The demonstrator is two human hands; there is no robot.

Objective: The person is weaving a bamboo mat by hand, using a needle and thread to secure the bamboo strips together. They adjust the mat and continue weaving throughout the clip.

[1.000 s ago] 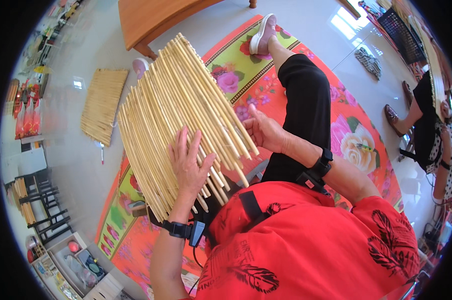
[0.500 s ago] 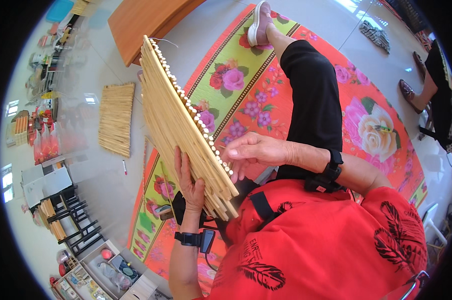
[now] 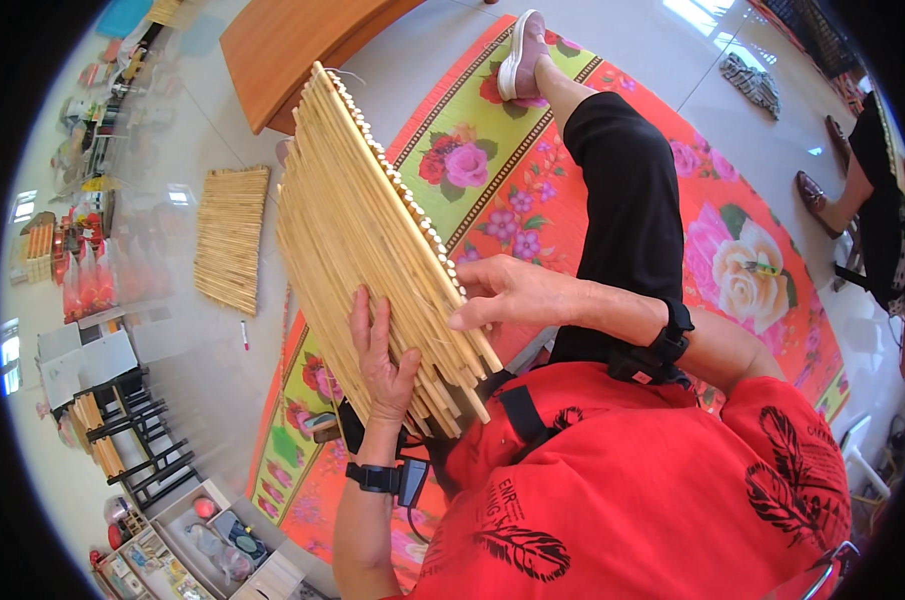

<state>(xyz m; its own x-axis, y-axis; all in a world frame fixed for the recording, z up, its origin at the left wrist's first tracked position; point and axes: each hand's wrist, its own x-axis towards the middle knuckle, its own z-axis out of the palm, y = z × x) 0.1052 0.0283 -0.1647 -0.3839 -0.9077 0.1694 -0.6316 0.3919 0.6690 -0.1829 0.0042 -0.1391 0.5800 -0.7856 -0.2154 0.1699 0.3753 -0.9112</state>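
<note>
A panel of many thin straw-coloured sticks [image 3: 347, 230], laid side by side, leans tilted in front of my body. Its right edge shows a row of pale cut ends, and a thin thread [image 3: 350, 75] sticks out at the top corner. Flat on the panel's lower face lies my left hand [image 3: 380, 365], its fingers stretched out and the thumb apart. My right hand [image 3: 512, 292] is at the lower right edge, with the thumb over the stick ends and the other fingers partly hidden behind them.
A second stick panel [image 3: 230, 238] lies on the tiled floor at left, a marker pen [image 3: 244, 335] near it. An orange-brown wooden table [image 3: 282, 50] stands ahead. Beneath me is a flowered mat [image 3: 562, 225]. Another person's shoes [image 3: 817, 203] are at right; storage boxes [image 3: 197, 535] stand lower left.
The panel has turned so more of its broad face shows, and its top has shifted right. My right hand has closed onto its edge; my left hand stays flat on it.
</note>
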